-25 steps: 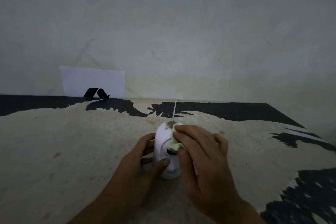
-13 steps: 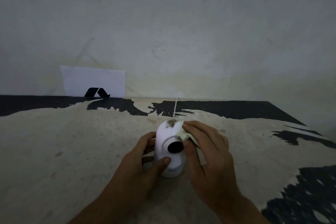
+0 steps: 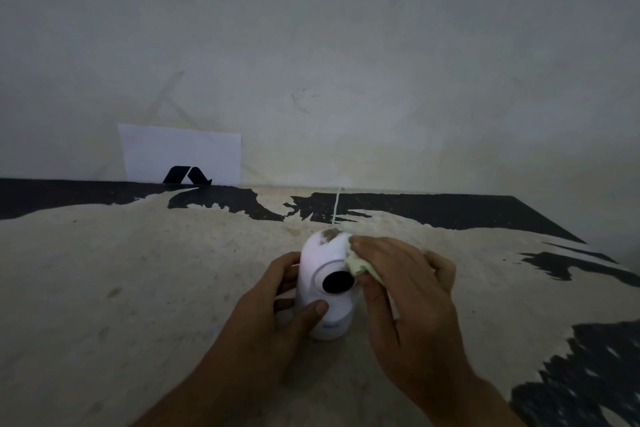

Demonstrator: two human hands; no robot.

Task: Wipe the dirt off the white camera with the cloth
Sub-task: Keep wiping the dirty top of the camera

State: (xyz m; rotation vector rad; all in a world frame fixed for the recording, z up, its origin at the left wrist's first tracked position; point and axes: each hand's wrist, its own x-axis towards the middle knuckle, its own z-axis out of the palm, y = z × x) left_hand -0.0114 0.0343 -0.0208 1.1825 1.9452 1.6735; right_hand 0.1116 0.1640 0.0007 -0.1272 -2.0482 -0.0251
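Observation:
A white dome-shaped camera [image 3: 323, 265] with a black round lens stands upright on the worn table [image 3: 138, 288]. A brown smear of dirt [image 3: 328, 235] sits on its top. My left hand [image 3: 273, 315] grips the camera's left side, thumb across its front base. My right hand [image 3: 405, 291] holds a small pale green cloth [image 3: 360, 265] and presses it against the camera's upper right side, just right of the dirt. Most of the cloth is hidden under my fingers.
A thin white cable [image 3: 336, 204] runs from behind the camera toward the wall. A white sheet with a black logo [image 3: 180, 154] leans on the wall at the back left. The table's right edge [image 3: 554, 225] slants away.
My right hand slid the cloth from over the lens up and to the right, uncovering the black lens. The left hand kept its hold on the camera.

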